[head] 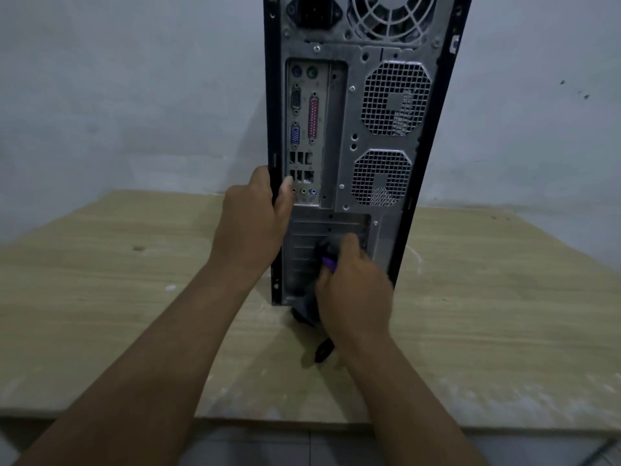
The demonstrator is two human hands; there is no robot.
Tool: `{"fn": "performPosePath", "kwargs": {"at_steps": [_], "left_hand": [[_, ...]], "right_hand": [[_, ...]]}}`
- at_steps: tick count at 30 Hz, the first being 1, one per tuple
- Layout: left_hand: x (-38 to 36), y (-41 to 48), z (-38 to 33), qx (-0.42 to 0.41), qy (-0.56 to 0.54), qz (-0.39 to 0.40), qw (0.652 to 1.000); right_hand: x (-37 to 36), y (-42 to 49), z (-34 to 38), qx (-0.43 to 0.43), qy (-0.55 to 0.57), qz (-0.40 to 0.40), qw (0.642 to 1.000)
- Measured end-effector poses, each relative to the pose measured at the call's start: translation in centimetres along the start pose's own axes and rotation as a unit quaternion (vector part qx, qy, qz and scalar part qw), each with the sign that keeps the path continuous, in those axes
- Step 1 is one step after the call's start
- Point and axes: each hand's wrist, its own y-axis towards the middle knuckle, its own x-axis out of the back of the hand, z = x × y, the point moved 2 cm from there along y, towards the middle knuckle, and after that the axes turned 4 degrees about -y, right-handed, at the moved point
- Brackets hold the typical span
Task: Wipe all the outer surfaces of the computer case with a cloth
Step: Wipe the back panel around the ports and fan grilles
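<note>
Two hands work on the rear panel in the head view, the only one given. The computer case (363, 136) stands upright on the table (117, 297), leaning slightly, its back with ports and vent grilles facing the person. The left hand (255, 213) grips the case's left rear edge, its thumb lying over the panel beside the ports, which steadies the tower. The right hand (353, 290) is clenched around a dark cloth (323, 247) with a purple part, pressing it against the slot covers (309, 237) low on the panel; a loose end trails onto the table. The step in hand looks like wiping the back's lower part. Next, I judge, the cloth must travel upward over the grilles, then the case needs turning to reach other faces.
</note>
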Motion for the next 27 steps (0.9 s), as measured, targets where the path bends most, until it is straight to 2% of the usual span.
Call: {"fn": "performPosePath", "kwargs": {"at_steps": [3, 5, 10, 17, 19, 21, 23, 25, 27], "left_hand": [[-0.1, -0.1, -0.1, -0.004, -0.012, -0.007, 1.0], [-0.2, -0.1, -0.3, -0.001, -0.012, -0.011, 1.0], [-0.1, -0.1, -0.4, 0.007, -0.003, -0.015, 1.0], [-0.2, -0.1, -0.5, 0.003, 0.001, -0.012, 1.0], [-0.1, -0.1, -0.5, 0.004, -0.003, -0.018, 1.0], [-0.1, 0.0, -0.4, 0.001, -0.004, -0.019, 1.0], [-0.2, 0.0, -0.3, -0.003, -0.005, -0.013, 1.0], [-0.1, 0.0, -0.3, -0.001, -0.008, -0.009, 1.0], [-0.1, 0.0, -0.2, -0.004, -0.002, -0.008, 1.0]], "right_hand": [[1.1, 0.4, -1.3, -0.05, -0.013, -0.02, 0.998], [1.0, 0.6, -0.6, -0.052, -0.023, -0.009, 0.998], [-0.8, 0.0, 1.4, 0.066, -0.011, 0.03, 0.997], [1.0, 0.3, -0.9, -0.056, 0.0, -0.012, 0.998], [0.1, 0.3, 0.6, -0.025, 0.009, 0.002, 1.0], [-1.1, -0.1, 2.4, 0.058, 0.008, 0.015, 0.998], [-1.8, -0.3, 2.7, 0.098, 0.009, 0.023, 0.995], [-1.6, -0.2, 1.5, 0.093, -0.008, 0.047, 0.995], [-1.2, -0.3, -0.6, 0.049, -0.023, 0.054, 0.997]]}}
